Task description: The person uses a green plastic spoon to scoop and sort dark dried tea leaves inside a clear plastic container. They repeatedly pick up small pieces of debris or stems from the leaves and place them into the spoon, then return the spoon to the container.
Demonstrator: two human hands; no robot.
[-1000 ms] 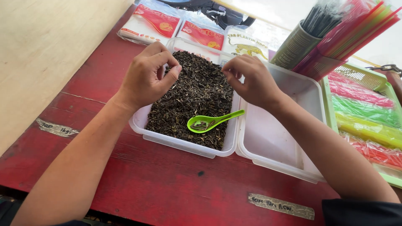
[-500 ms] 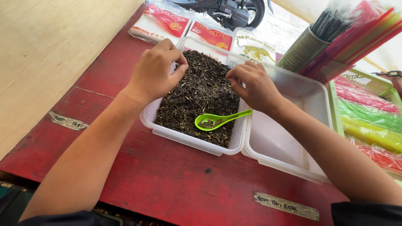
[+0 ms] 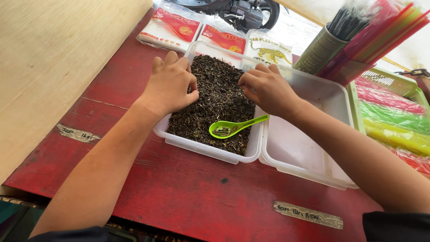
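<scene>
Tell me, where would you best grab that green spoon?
Probably by its handle end, from the right. The green spoon lies on the tea leaves, bowl buried left, handle resting on the tub's right rim, free to pinch.

Green spoon (image 3: 236, 127), dark tea leaves (image 3: 219, 98)

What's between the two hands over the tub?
In the head view, only dark loose tea leaves lie between the left hand and right hand; the green spoon sits nearer the camera.
</scene>
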